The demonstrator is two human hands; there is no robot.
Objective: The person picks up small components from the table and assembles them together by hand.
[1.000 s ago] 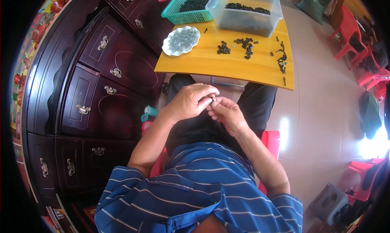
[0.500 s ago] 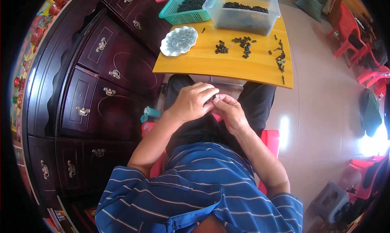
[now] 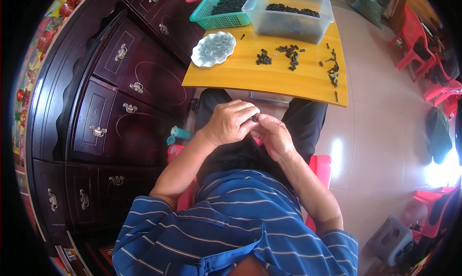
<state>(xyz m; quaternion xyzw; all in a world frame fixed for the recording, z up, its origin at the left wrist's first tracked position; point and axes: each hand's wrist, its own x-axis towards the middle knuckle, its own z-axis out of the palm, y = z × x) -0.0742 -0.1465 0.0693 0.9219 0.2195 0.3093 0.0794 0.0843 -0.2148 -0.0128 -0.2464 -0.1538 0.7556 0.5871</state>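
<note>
My left hand (image 3: pixel 232 122) is closed, its thumb and fingers pinching a small black plastic part (image 3: pixel 255 117) above my lap. Against it from the other side comes my right hand (image 3: pixel 273 132), thumb and forefinger pressed together at the part; whatever they grip is too small to make out. Beyond my hands, on the yellow table (image 3: pixel 216 77), lie loose black parts (image 3: pixel 292 59) in small clusters. A line of longer black pieces (image 3: pixel 333 72) runs along the right edge. The scalloped white dish (image 3: pixel 213 49) at the left holds many tiny clear pieces.
Behind these stand a green plastic basket (image 3: pixel 222 21) and a clear tub (image 3: pixel 288 28), both with black parts inside. A dark wooden cabinet (image 3: pixel 139 98) rises at my left. Red chairs (image 3: pixel 414 45) and a grey stool (image 3: pixel 391 240) stand on the right. A turquoise bottle (image 3: pixel 180 132) is beside my leg.
My right thumb and fingers have shifted slightly at the small part, and more of its dark end shows between my hands. The things on the table stay put.
</note>
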